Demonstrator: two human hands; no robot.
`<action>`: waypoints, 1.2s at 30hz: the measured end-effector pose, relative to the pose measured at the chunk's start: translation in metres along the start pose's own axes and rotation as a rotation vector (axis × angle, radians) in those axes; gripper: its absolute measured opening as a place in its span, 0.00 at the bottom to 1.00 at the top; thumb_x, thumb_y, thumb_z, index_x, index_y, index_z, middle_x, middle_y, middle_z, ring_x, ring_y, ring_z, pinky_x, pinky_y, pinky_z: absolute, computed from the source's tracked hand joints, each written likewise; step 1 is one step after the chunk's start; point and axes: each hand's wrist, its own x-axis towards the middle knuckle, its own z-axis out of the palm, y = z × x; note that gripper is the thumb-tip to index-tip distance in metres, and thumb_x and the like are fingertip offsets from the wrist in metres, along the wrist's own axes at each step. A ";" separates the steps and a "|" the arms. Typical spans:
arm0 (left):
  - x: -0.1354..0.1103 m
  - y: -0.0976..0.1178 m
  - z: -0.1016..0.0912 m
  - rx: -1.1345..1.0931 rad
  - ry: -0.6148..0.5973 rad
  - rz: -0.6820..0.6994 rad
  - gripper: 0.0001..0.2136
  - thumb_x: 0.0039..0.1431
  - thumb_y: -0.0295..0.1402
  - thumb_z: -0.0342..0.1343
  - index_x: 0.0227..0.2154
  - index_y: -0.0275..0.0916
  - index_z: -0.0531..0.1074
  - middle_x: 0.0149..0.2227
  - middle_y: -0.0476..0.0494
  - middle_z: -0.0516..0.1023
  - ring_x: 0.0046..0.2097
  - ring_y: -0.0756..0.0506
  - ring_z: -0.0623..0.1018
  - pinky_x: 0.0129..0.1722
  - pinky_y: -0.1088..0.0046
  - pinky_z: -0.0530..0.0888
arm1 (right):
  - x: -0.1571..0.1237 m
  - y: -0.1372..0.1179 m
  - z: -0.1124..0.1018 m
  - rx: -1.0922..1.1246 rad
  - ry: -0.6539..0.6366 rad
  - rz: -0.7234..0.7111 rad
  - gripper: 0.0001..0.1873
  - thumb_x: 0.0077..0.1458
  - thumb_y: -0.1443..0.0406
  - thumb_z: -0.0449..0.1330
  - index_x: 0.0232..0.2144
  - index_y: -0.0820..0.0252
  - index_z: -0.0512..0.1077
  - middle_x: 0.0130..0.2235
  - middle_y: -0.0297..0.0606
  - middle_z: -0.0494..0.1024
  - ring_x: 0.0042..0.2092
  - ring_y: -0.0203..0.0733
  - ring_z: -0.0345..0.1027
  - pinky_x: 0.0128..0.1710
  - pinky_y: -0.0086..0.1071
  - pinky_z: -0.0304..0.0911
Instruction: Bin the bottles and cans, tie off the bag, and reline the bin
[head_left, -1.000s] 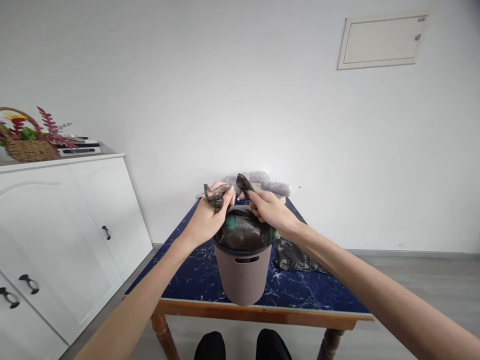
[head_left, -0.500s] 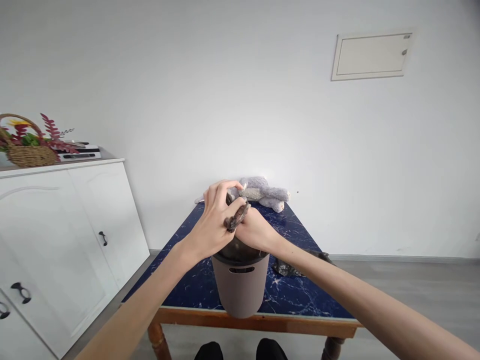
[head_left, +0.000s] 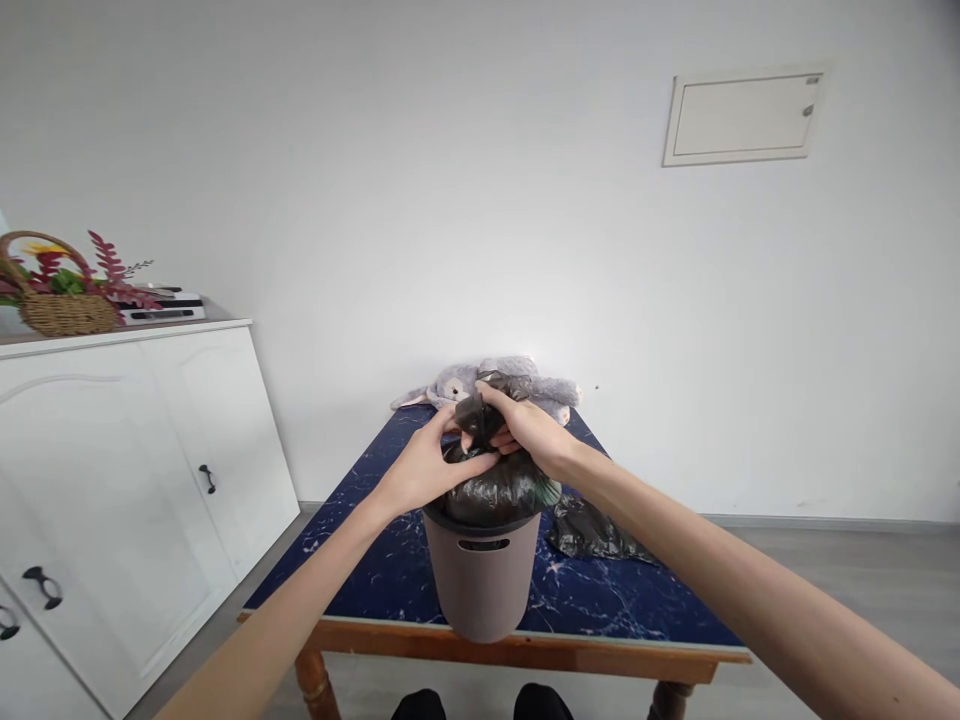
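A bulging black garbage bag (head_left: 499,495) sits in the mouth of a grey-brown trash can (head_left: 480,585), which stands at the table's near edge. The bag's gathered top rises between my hands above the rim. My left hand (head_left: 431,455) curls round the left side of the gathered plastic, thumb below it. On the other side, my right hand (head_left: 529,425) grips the twisted neck with its thumb on top. Part of the neck is hidden by the fingers. Right of the can, a second black plastic bag (head_left: 592,530) lies crumpled on the table, partly behind my right forearm.
A blue marble-patterned table (head_left: 360,560) carries the can. At its far end a grey plush toy (head_left: 454,385) lies against the wall. A white cabinet (head_left: 150,480) stands left, with a flower basket (head_left: 67,310) on top.
The bag's filled body now bulges higher above the can's rim. My hands have moved apart and re-gripped the gathered top, my right hand coming up and forward.
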 end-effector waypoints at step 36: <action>0.023 0.006 0.008 -0.659 0.086 -0.133 0.24 0.53 0.52 0.73 0.44 0.38 0.85 0.42 0.41 0.86 0.47 0.40 0.81 0.47 0.67 0.74 | -0.019 0.006 -0.008 -1.269 0.274 -0.916 0.16 0.72 0.73 0.50 0.34 0.54 0.72 0.40 0.40 0.79 0.39 0.44 0.65 0.39 0.39 0.56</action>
